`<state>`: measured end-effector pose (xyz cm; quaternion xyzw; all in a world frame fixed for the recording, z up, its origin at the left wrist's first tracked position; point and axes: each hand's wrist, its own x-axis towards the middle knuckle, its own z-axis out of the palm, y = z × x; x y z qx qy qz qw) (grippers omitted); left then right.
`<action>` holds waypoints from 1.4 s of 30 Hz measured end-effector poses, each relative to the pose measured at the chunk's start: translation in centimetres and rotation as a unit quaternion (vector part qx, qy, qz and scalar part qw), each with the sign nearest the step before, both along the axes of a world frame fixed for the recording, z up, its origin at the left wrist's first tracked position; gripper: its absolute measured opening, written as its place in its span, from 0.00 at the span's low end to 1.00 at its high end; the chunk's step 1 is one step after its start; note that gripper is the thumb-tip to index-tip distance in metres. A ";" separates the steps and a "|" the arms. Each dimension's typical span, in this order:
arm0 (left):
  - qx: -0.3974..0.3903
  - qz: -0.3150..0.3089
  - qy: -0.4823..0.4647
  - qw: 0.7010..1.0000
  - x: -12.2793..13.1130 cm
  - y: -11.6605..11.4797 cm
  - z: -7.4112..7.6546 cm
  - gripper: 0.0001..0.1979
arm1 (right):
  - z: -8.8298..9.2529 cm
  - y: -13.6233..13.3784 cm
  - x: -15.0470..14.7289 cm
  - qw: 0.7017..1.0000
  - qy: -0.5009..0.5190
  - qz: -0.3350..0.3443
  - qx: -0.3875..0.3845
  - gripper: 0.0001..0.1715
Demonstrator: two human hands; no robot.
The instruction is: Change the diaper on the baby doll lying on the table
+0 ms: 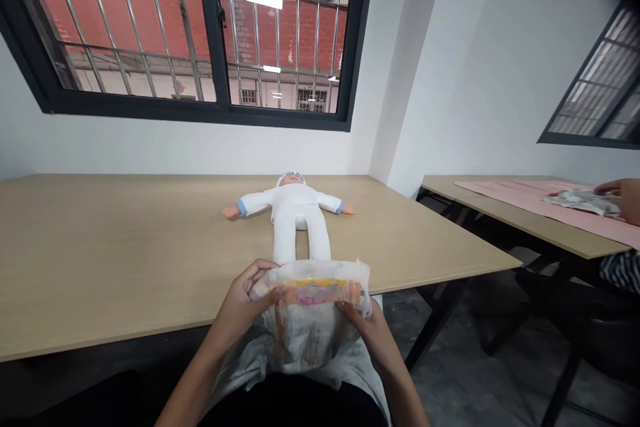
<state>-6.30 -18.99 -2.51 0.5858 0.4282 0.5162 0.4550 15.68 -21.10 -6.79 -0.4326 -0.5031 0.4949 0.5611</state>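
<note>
The person's left hand [245,300] is curling around the left end of a folded diaper [306,333]. Its thumb is lying across the top band and its fingers are tucking behind, so the hand is closing on the padding rather than standing wide. The step in hand appears to be the opening out of the diaper, which is hanging between the two hands at the near edge of the tabletop [125,247], over the person's lap. The right hand [369,328] is gripping the right end in the same way, fingers wrapping the coloured waistband. Both forearms are angling inward from the bottom of the view, wrists bending slightly toward each other. Straight beyond the hands a doll [295,210] in a white suit is lying on its back, legs pointing toward them. As a judgement, spreading the diaper flat is calling for an even outward pull from both hands. Far to the right of the right hand, another person's hand [623,199] is resting on a pink mat [530,197] on a separate table.
</note>
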 end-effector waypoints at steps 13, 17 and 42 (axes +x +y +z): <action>-0.017 -0.012 -0.011 1.000 0.0 0.2 -0.3 0.16 | 0.1 0.1 0.5 1.000 0.003 0.026 -0.006 0.28; -0.022 -0.010 -0.009 1.000 -0.2 0.2 -0.5 0.16 | -0.2 0.2 0.5 1.000 -0.004 0.016 -0.012 0.28; -0.018 -0.016 -0.016 1.000 -0.6 0.4 -0.8 0.14 | -1.0 0.4 0.1 1.000 0.001 0.026 0.006 0.26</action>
